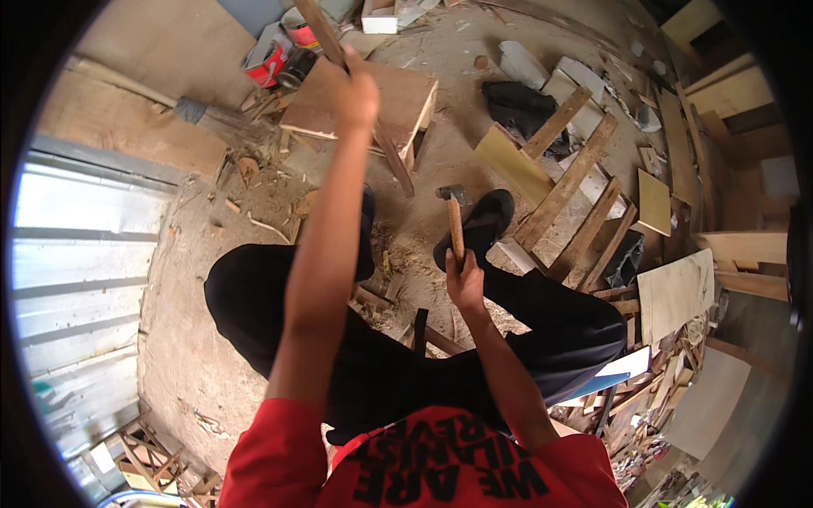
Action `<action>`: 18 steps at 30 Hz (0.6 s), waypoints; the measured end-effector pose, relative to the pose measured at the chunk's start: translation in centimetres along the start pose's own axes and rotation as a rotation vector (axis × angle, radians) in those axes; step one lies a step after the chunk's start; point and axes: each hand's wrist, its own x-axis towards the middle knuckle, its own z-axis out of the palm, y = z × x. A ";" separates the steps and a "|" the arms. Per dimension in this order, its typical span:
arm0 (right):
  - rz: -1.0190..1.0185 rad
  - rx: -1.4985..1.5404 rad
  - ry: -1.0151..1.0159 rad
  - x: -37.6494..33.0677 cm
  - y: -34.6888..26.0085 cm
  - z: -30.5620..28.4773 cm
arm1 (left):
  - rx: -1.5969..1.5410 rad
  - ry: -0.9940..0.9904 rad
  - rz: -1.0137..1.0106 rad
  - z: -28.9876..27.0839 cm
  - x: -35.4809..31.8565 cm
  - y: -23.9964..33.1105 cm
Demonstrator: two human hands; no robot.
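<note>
Hammer point(456, 223) first: how does it look?

Dark metal head, dull on top, set on a straight orange-brown wooden handle. The right hand point(466, 285) grips the handle's lower end, fingers wrapped round it, and the head shows beside the right shoe point(494, 212).

And the plank point(393, 158)?

Long, narrow and brown, straight along its sides, a little blurred. The left hand point(356, 97) is closed around it, partway along its length.

Where is that, against the low table point(408, 95)?

It slants across the view of the top, from beyond the far edge, near the left corner, to past the near edge, toward the right corner. Whether it touches the table, I can't tell.

What lies farther out?

Red tins point(266, 66) near the far left corner. Off the right edge, a crumpled black bag point(515, 106), a yellowish panel point(512, 163) and several rough boards point(569, 179) on the ground.
</note>
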 end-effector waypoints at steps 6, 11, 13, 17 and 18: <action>0.049 0.040 -0.046 0.3 -3.6 -0.6 | -0.298 -0.105 -0.270 2.6 14.7 -1.2; -0.070 0.089 -0.056 -0.3 -5.6 -0.5 | -0.120 -0.179 -0.285 3.8 15.7 -4.9; -0.052 0.034 -0.083 -0.7 -5.5 -0.8 | -0.043 -0.208 -0.320 4.1 13.0 -6.8; -0.008 0.045 -0.112 0.1 -7.7 -1.0 | 0.140 -0.247 -0.328 6.3 8.9 -13.2; -0.026 0.043 -0.086 0.6 -8.2 -0.9 | 0.140 -0.288 -0.323 7.1 8.1 -13.2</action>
